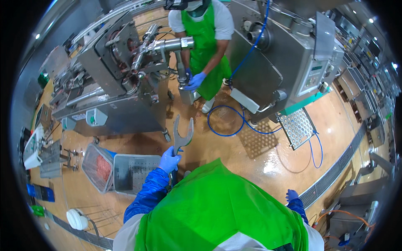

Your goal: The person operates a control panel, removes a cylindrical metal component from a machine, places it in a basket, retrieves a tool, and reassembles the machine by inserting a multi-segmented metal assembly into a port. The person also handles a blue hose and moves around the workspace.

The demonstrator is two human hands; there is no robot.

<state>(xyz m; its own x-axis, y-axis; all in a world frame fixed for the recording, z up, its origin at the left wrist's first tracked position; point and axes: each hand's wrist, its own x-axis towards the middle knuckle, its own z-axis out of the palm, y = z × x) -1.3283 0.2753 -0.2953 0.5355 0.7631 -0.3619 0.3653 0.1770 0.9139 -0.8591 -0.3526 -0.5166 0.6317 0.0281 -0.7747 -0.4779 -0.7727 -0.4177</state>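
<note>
My left hand (169,160) in a blue glove is closed around the handle of a large metal open-ended spanner (182,138). Its wide two-pronged jaw points away from me, toward the machines. My right hand (292,195), also gloved in blue, hangs low at my right side over the floor with its fingers apart and nothing in it. Ahead, a co-worker in a green apron (205,46) has blue-gloved hands on an upright metal tube (183,77) hanging from a steel machine's pipe fitting (171,44).
The steel machine with open fittings (113,113) stands front left. Another machine with a control panel (268,75) stands front right, beside a perforated step (298,127). A blue hose (226,134) loops over the wet floor. Left lie a crate with minced meat (97,165) and a grey crate (136,173).
</note>
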